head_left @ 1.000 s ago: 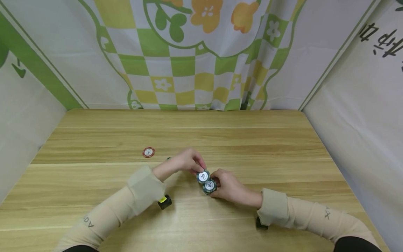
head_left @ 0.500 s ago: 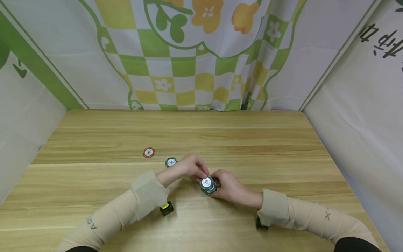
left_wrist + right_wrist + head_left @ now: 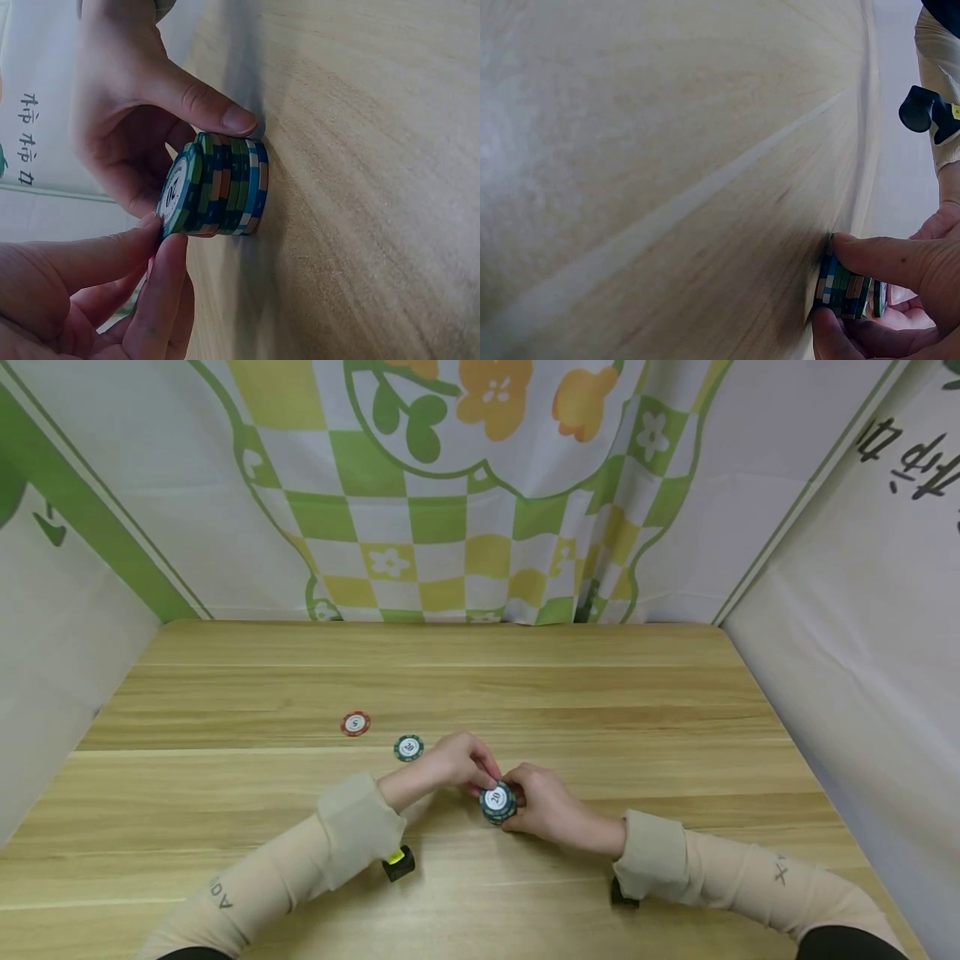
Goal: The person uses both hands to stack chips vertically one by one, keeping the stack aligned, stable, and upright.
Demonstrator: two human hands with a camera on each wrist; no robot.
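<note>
A short stack of poker chips [image 3: 238,180] with green, blue, orange and white edges stands on the wooden table. My right hand [image 3: 551,808] holds its side, thumb and fingers around the chips. Between thumb and fingers, my left hand [image 3: 456,762] pinches a green poker chip [image 3: 180,191] marked 20 at the top of the stack. That chip sits slightly off-centre over the ones below. In the right wrist view, the stack [image 3: 841,289] shows between the right thumb and fingers, and the pinched chip overlaps its upper end.
Left of the hands lie a green 20 chip [image 3: 408,747] and, farther left, a red 5 chip [image 3: 355,723], both flat on the table [image 3: 585,693]. A patterned curtain [image 3: 442,518] hangs behind the table. White cloth [image 3: 847,610] flanks the right side.
My left hand has moved right and toward me, bringing the green chip from beside the stack to over it. The loose green chip has come into view. My right hand stays put.
</note>
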